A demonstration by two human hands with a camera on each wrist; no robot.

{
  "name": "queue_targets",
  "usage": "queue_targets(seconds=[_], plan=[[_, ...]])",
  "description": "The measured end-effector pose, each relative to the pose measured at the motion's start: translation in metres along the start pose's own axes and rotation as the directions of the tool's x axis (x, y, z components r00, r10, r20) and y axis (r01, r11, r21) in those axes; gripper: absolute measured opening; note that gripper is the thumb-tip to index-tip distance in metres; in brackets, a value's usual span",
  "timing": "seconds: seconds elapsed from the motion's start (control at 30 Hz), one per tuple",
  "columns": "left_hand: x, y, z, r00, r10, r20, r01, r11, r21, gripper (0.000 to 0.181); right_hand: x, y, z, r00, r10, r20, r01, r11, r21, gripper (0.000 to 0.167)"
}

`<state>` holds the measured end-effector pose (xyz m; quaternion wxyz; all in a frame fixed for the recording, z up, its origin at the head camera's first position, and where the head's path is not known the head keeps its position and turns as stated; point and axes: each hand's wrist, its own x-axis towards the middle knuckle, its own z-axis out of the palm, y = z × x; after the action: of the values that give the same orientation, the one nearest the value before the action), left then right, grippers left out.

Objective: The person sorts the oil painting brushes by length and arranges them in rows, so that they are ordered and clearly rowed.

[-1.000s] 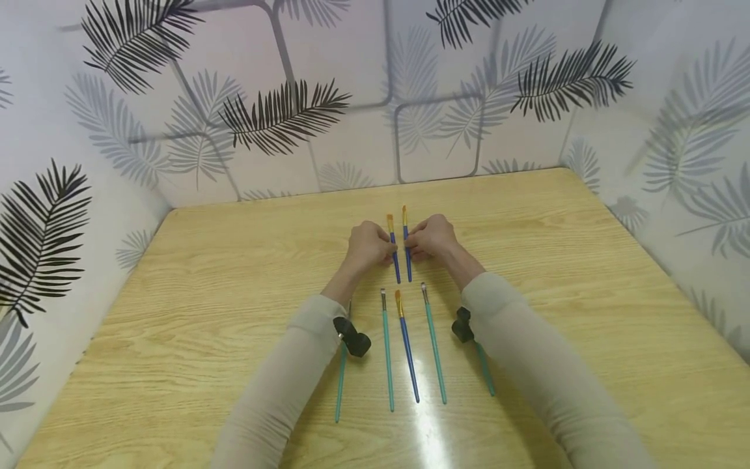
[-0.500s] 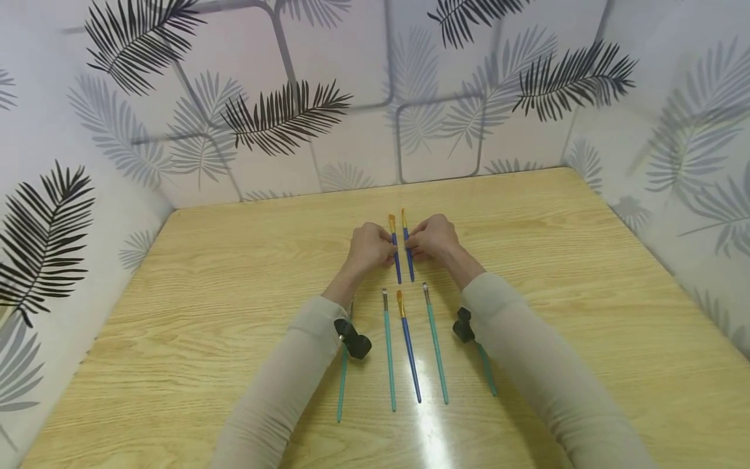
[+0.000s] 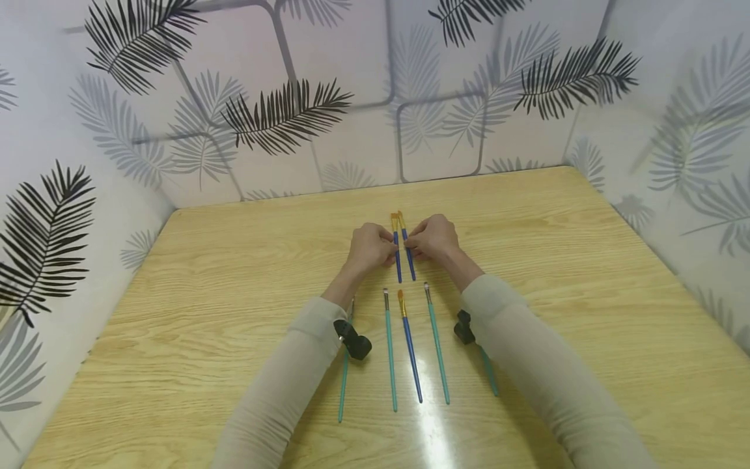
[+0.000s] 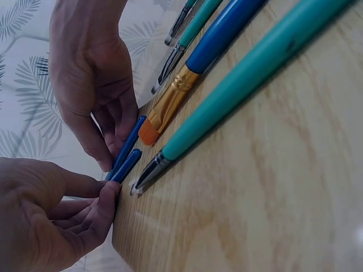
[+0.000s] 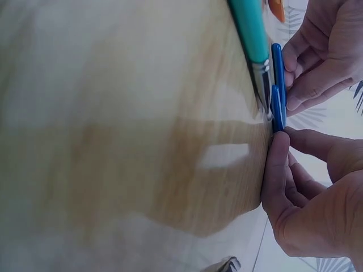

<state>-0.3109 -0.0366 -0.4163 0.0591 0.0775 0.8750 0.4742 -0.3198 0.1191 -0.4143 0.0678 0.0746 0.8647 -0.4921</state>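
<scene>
Two blue paintbrushes lie close together beyond a row of others in the head view, golden ferrules and orange bristles away from me. My left hand [image 3: 370, 247] pinches the left blue paintbrush [image 3: 399, 266] between thumb and fingers. With its fingertips, my right hand [image 3: 433, 236] pinches the right blue paintbrush [image 3: 411, 266], which leans left at the bristle end. Their bristle ends nearly meet; whether they touch cannot be told. In the left wrist view, the two blue handle ends [image 4: 129, 163] lie side by side. The fingers cover the middle of both handles.
Nearer me lies a blue paintbrush [image 3: 412, 358] between two teal paintbrushes, a left one [image 3: 390, 358] and a right one [image 3: 438, 355]. Outer teal paintbrushes [image 3: 343, 391] are partly under the forearms. A leaf-patterned backdrop [image 3: 351, 150] borders the wooden table [image 3: 234, 293].
The bristle ends of the two held paintbrushes have come closer together. The right one has tilted left at its top, and the left one has straightened slightly. Both hands have barely moved.
</scene>
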Motion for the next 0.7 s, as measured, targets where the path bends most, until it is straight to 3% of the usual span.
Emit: queue_targets(seconds=[0.4,0.7], plan=[[0.0033,-0.0017,0.0029,0.999,-0.031,-0.008,0.031,0.999,0.025,0.027,-0.0006,0.0003,0.002,1.0,-0.024,-0.006,0.023,0.998,-0.055,0.013],[0.0025,-0.0031,0.0026,1.0,0.012,-0.006,-0.012,1.0,0.017,0.029,-0.0028,-0.0001,0.001,0.999,-0.042,0.011,0.043,0.996,-0.074,0.013]])
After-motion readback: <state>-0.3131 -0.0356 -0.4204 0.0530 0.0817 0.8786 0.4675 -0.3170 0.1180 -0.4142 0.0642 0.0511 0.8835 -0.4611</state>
